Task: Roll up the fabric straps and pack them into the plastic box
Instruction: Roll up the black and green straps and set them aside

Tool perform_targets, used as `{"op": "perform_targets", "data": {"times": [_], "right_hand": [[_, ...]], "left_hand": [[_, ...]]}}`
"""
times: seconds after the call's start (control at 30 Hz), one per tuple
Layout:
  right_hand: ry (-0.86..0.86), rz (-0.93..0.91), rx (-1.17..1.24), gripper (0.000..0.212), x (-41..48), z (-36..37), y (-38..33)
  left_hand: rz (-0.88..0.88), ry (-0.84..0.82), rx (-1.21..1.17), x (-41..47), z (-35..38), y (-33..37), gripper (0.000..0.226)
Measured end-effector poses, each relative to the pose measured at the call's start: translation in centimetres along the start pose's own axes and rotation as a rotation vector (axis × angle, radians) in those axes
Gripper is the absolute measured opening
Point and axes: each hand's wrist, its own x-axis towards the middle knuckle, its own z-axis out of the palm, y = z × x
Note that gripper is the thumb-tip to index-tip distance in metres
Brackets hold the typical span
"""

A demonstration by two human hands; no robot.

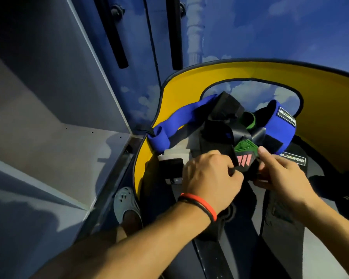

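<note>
The black strap [244,161] with the red mark is held between both hands just above the heaped blue strap [175,123] and green strap [245,147], apparently to keep its end taut for rolling. The left hand [212,174] grips its left edge with curled fingers. The right hand [284,178] pinches its right edge. The plastic box cannot be identified.

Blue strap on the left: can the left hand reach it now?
Probably yes: the blue strap lies uncovered just beyond the left hand, but that hand grips the black strap and would have to release it first.
</note>
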Motion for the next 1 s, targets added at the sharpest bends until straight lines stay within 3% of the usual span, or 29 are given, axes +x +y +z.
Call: {"op": "perform_targets", "data": {"times": [0.07,0.2,0.33,0.47,0.57,0.67,0.73,0.83,1.0], "right_hand": [[-0.128,0.099,0.107,0.072,-0.5,-0.2,-0.9],[-0.294,0.095,0.123,0.041,-1.1,-0.5,-1.8],[-0.267,0.099,0.075,0.038,-0.8,-0.5,-1.7],[-0.21,0.157,0.039,0.016,-0.4,-0.6,-1.0],[-0.17,0.205,0.064,0.015,-0.4,-0.4,-0.7],[-0.152,0.194,0.051,0.021,-0.7,-0.2,-0.5],[-0.147,0.207,0.059,0.021,-0.7,-0.1,-0.6],[-0.154,0.211,0.058,0.022,-0.8,0.1,-0.7],[-0.142,0.198,0.045,0.024,-0.6,0.2,-0.7]], "left_hand": [[0.034,-0.045,-0.059,-0.9,0.5,0.7,0.023],[0.157,-0.154,-0.059,-2.7,2.0,1.8,0.022],[0.217,-0.178,-0.04,-2.7,2.7,1.6,0.025],[0.243,-0.195,-0.051,-2.0,1.8,1.4,0.053],[0.157,0.011,-0.079,1.3,0.1,-0.8,0.057],[-0.031,0.121,-0.02,5.3,-1.7,-5.3,0.03],[-0.179,0.072,0.105,6.7,-2.7,-7.9,0.019],[-0.35,-0.152,0.404,7.2,-3.3,-10.3,0.041],[-0.348,-0.229,0.414,7.1,-2.9,-9.7,0.047]]}}
